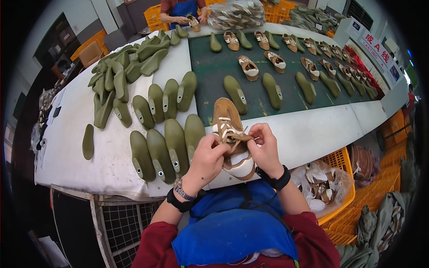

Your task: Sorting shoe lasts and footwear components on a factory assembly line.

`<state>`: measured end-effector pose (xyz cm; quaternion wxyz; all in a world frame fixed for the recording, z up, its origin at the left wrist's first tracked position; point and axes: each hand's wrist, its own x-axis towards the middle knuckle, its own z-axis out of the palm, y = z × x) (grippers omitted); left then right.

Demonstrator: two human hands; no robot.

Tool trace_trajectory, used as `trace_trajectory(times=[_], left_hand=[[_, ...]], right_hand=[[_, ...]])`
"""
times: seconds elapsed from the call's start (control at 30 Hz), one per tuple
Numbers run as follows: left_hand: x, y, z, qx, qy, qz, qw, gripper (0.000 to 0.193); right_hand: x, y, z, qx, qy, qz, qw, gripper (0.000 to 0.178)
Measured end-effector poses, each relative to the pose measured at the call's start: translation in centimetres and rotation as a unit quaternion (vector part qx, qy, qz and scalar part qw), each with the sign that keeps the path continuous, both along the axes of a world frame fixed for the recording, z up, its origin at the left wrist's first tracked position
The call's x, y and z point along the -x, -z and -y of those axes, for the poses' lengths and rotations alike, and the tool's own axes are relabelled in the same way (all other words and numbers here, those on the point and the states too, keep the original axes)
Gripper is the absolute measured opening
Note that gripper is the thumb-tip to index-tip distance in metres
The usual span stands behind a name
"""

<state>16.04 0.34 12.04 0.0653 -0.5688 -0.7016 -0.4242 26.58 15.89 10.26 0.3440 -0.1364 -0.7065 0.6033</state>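
A tan and white lace-up shoe upper is in front of me at the table's near edge, toe pointing away. My left hand is closed in a pinch at the left side of its lace opening, by the white laces. On the other side, my right hand pinches the brown flap at the top of the opening, near the lace ends. Exactly which strands lie between the fingertips is hidden. Just left of the shoe stand several olive-green shoe lasts in two rows.
A green conveyor belt carries rows of lasts and shoe uppers. More lasts are heaped at the left on the white table. An orange crate with bagged uppers stands at right. Across the table, a person holds a shoe.
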Motion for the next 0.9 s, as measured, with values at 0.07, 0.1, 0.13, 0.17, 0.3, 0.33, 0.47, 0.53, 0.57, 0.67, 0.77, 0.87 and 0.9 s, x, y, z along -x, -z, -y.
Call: trace_trajectory(times=[0.07,0.1,0.13,0.17,0.3,0.33,0.47,0.53,0.57,0.67,0.77,0.87,0.9], left_hand=[[0.1,0.1,0.0,-0.029,-0.032,0.018,0.999,0.025],[0.3,0.3,-0.1,-0.047,-0.074,0.016,0.996,0.026],[0.5,0.5,-0.1,-0.065,-0.117,0.015,0.991,0.027],[0.9,0.7,-0.1,-0.073,-0.141,-0.002,0.987,0.028],[1.1,0.8,0.0,-0.021,-0.159,-0.005,0.987,0.034],[1.3,0.8,0.3,-0.026,-0.161,-0.007,0.987,0.034],[2.9,0.6,3.2,0.037,-0.159,-0.001,0.987,0.051],[4.6,1.1,6.4,0.069,-0.211,-0.027,0.975,0.047],[5.4,1.9,7.8,0.085,-0.233,-0.017,0.969,0.046],[6.9,4.5,11.9,0.133,-0.301,-0.03,0.944,0.047],[7.4,7.5,14.5,0.186,-0.346,-0.007,0.919,0.055],[7.3,9.2,14.9,0.215,-0.359,0.007,0.908,0.054],[7.2,9.2,14.6,0.21,-0.37,-0.001,0.905,0.052]], right_hand=[[-0.2,-1.6,0.0,-0.19,-0.008,0.05,0.98,0.033],[-0.7,-2.5,0.5,-0.245,-0.001,0.051,0.968,0.038],[-1.3,-3.3,1.3,-0.278,-0.015,0.055,0.959,0.035],[-1.6,-3.4,2.3,-0.294,-0.06,0.049,0.953,0.034],[-1.5,-1.7,3.5,-0.409,-0.115,0.096,0.9,0.032],[-0.7,-1.2,2.9,-0.413,-0.115,0.093,0.899,0.032],[3.7,-0.2,-1.6,-0.386,-0.128,0.126,0.905,0.026],[7.4,0.3,-4.2,-0.335,-0.114,0.173,0.919,0.026],[9.4,0.9,-5.5,-0.349,-0.101,0.19,0.912,0.026],[15.7,3.1,-9.1,-0.395,-0.08,0.213,0.89,0.027],[22.5,5.6,-11.7,-0.439,-0.063,0.251,0.861,0.029],[28.3,7.1,-13.6,-0.425,-0.014,0.309,0.851,0.029],[29.6,7.6,-14.2,-0.407,0.008,0.284,0.868,0.032]])
